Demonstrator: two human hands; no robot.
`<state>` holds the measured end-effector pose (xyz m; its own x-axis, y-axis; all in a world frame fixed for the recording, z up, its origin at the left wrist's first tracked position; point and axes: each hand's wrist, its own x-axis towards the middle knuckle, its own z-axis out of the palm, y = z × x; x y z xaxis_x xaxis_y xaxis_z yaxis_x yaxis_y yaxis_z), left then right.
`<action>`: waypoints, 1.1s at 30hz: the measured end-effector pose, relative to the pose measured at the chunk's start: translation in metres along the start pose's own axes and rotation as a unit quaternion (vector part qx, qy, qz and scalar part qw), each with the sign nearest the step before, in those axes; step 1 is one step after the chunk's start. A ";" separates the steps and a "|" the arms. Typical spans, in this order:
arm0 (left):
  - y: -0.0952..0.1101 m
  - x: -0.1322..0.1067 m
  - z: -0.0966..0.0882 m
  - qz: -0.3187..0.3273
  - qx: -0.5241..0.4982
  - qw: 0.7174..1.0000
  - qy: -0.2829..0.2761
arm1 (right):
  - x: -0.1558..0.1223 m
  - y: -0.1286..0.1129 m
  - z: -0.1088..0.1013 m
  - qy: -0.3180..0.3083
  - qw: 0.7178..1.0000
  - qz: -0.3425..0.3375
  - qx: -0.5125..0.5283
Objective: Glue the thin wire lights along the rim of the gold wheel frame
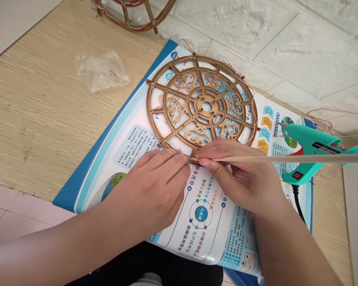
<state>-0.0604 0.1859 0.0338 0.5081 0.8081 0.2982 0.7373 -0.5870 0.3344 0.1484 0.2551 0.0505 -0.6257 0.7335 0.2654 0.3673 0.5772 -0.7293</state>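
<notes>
A round gold openwork frame (201,105) lies flat on a printed poster (137,139), with thin red wire running along its rim. My left hand (155,186) rests palm down at the frame's near edge, its fingertips pinched together against the rim. My right hand (241,174) meets it there, fingers closed on a thin wooden stick (286,159) that reaches out to the right. The stick's tip touches the rim between both hands.
A teal glue gun (310,153) with a red switch and black cord lies on the poster at right. A crumpled clear plastic bag (103,69) sits on the wooden board at upper left. Another round frame (131,14) stands at the top edge.
</notes>
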 end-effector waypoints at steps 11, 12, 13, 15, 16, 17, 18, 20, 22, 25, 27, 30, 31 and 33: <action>-0.001 0.001 0.002 0.022 0.019 1.000 -0.006 | -0.012 -0.005 -0.015 0.176 0.984 0.034 -0.010; -0.001 0.001 0.002 0.023 0.022 0.999 0.000 | -0.012 -0.009 -0.020 0.140 0.989 0.047 -0.024; -0.001 0.000 0.002 0.024 0.022 0.999 0.009 | -0.011 -0.015 -0.026 0.088 0.994 0.059 -0.032; -0.001 -0.002 0.002 0.022 0.020 0.999 0.027 | -0.008 -0.029 -0.039 -0.035 0.994 0.092 -0.037; -0.001 -0.002 0.002 0.025 0.021 0.999 0.034 | -0.006 -0.038 -0.046 -0.083 0.989 0.117 -0.043; 0.000 -0.002 0.002 0.026 0.024 0.999 0.038 | -0.004 -0.047 -0.052 -0.117 0.981 0.144 -0.054; 0.000 -0.002 0.001 0.029 0.026 0.998 0.042 | -0.002 -0.057 -0.059 -0.135 0.974 0.168 -0.073; 0.001 -0.001 0.000 0.035 0.031 0.998 0.052 | -0.003 -0.076 -0.071 -0.151 0.957 0.212 -0.126; 0.003 0.001 -0.003 0.039 0.033 0.997 0.058 | -0.012 -0.093 -0.083 -0.169 0.936 0.258 -0.170; 0.006 0.001 -0.006 0.038 0.035 0.997 0.056 | -0.044 -0.109 -0.091 -0.175 0.911 0.317 -0.198; 0.008 0.000 -0.007 0.034 0.035 0.997 0.055 | -0.074 -0.112 -0.088 -0.170 0.901 0.345 -0.203; 0.008 -0.002 -0.007 0.032 0.034 0.997 0.059 | -0.113 -0.111 -0.075 -0.161 0.885 0.389 -0.200; 0.008 -0.002 -0.006 0.032 0.035 0.997 0.061 | -0.123 -0.109 -0.071 -0.153 0.880 0.402 -0.199; 0.008 -0.003 -0.006 0.034 0.037 0.997 0.063 | -0.135 -0.105 -0.065 -0.115 0.877 0.421 -0.203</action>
<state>-0.0586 0.1785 0.0404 0.5007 0.7515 0.4295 0.7366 -0.6305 0.2446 0.2394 0.1186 0.1324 -0.1211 0.8957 -0.4279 0.9509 -0.0189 -0.3088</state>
